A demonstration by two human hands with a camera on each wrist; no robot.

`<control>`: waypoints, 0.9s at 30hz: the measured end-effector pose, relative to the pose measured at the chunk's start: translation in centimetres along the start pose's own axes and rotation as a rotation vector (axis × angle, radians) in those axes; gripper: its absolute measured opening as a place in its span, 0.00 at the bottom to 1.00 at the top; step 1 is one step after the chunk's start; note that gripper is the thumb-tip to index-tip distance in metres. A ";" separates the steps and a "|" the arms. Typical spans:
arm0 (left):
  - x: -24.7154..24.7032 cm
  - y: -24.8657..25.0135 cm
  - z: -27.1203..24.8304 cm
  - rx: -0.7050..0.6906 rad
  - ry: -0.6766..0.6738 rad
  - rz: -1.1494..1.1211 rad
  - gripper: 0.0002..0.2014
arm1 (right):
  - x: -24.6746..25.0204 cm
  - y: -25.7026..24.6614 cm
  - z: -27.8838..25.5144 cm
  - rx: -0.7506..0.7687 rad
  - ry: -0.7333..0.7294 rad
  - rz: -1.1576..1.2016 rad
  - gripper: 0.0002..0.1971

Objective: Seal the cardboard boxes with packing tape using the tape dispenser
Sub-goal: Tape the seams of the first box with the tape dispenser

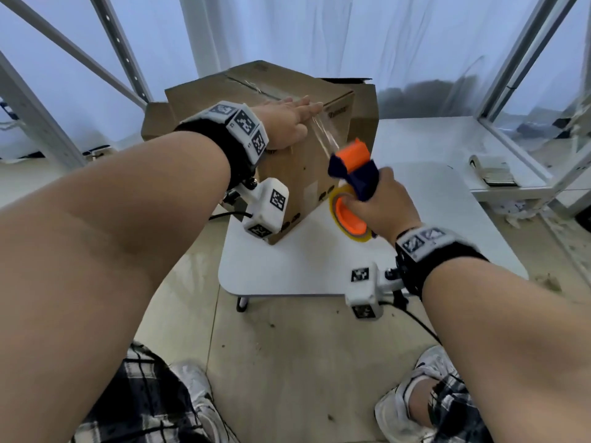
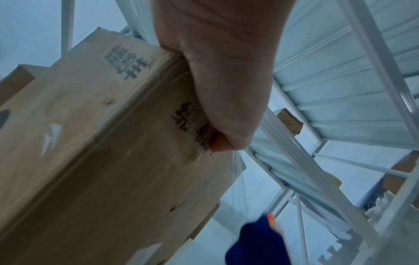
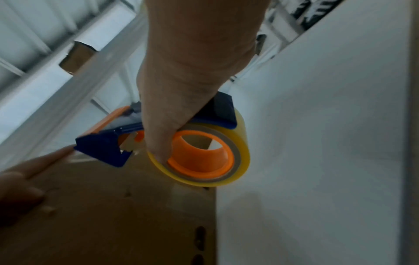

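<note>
A brown cardboard box (image 1: 300, 174) stands on the white table (image 1: 431, 193), its top flaps closed. My left hand (image 1: 294, 116) lies flat on the box top at the near edge, fingers straight, pressing on clear tape. Its thumb (image 2: 226, 89) runs down the box side (image 2: 102, 143). My right hand (image 1: 380, 203) grips the orange and blue tape dispenser (image 1: 355, 161) beside the box's front face. A strip of clear tape (image 1: 324, 134) stretches from the top edge down to the dispenser. The yellowish tape roll (image 3: 240, 143) sits on an orange hub under my fingers.
A second cardboard box (image 1: 364, 103) with an open flap stands right behind the first. A small stack of pads (image 1: 492, 172) lies on the low shelf at the right. White metal racking (image 1: 128, 59) surrounds the table. My feet are on the floor below the table's near edge.
</note>
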State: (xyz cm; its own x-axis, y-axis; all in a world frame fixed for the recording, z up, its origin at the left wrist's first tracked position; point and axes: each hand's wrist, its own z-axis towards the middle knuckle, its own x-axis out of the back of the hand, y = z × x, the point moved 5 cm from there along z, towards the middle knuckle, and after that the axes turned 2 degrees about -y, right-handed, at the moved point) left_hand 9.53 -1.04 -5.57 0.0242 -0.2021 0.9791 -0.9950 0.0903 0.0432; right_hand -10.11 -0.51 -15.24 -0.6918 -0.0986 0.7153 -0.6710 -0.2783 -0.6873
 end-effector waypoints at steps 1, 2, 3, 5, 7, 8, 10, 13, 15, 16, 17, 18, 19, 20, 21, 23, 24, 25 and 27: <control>0.0 -0.1 0.1 -0.001 0.002 0.007 0.30 | -0.3 0.8 -0.5 -0.026 -0.015 -0.013 0.24; 0.1 -0.1 0.1 -0.003 0.007 0.016 0.30 | -0.5 1.2 -0.6 -0.042 -0.017 -0.024 0.24; 0.1 -0.2 0.1 -0.006 0.018 0.027 0.30 | -0.5 1.4 -0.5 -0.047 -0.016 -0.034 0.24; 0.0 -0.2 0.1 -0.015 0.050 0.063 0.31 | -0.4 1.0 0.2 -0.039 -0.042 -0.073 0.24; -0.2 0.0 0.2 -0.041 0.092 0.136 0.31 | 0.0 0.2 0.9 -0.015 -0.080 -0.139 0.24; -0.3 0.2 0.2 -0.057 0.105 0.185 0.30 | 0.2 0.0 1.1 -0.005 -0.097 -0.177 0.24; -0.6 0.6 0.1 -0.079 0.117 0.287 0.27 | 0.5 -0.2 1.2 0.006 -0.112 -0.233 0.24; -0.8 0.8 0.0 -0.076 0.120 0.359 0.25 | 1.0 0.2 0.8 0.003 -0.091 -0.233 0.25; -0.8 0.8 -0.1 -0.068 0.113 0.365 0.25 | 1.0 0.7 0.4 0.003 -0.082 -0.217 0.25; -0.7 0.8 -0.1 -0.064 0.107 0.363 0.25 | 1.0 0.9 0.1 0.005 -0.078 -0.206 0.25; -0.6 0.9 -0.1 -0.061 0.101 0.360 0.25 | 0.8 1.0 -0.1 0.006 -0.075 -0.190 0.25; -0.6 0.8 -0.1 -0.062 0.097 0.361 0.25 | 0.6 1.2 -0.3 0.004 -0.074 -0.175 0.25; -0.7 0.8 0.0 -0.064 0.094 0.367 0.25 | 0.4 1.2 -0.4 0.002 -0.077 -0.167 0.25; -0.7 0.8 0.0 -0.064 0.093 0.372 0.26 | 0.2 1.1 -0.4 -0.001 -0.087 -0.168 0.25; -0.8 0.8 0.1 -0.063 0.093 0.378 0.26 | 0.0 0.9 -0.3 -0.006 -0.102 -0.174 0.24; -0.8 0.8 0.1 -0.059 0.090 0.383 0.26 | -0.4 0.4 0.1 -0.027 -0.145 -0.194 0.24; -0.9 0.8 0.1 -0.058 0.091 0.382 0.26 | -0.4 0.1 0.3 -0.038 -0.172 -0.210 0.23; -0.9 0.8 0.1 -0.057 0.094 0.381 0.25 | -0.4 -0.3 0.6 -0.044 -0.196 -0.233 0.23; -0.9 0.7 0.2 -0.059 0.099 0.386 0.26 | -0.1 -1.2 0.9 -0.042 -0.238 -0.291 0.21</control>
State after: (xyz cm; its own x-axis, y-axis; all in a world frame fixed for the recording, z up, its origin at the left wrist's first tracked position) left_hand 8.77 -0.97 -6.43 -0.3385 -0.0477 0.9397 -0.9254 0.1979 -0.3233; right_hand -8.98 -1.00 -14.34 -0.3921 -0.2421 0.8875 -0.8444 -0.2881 -0.4516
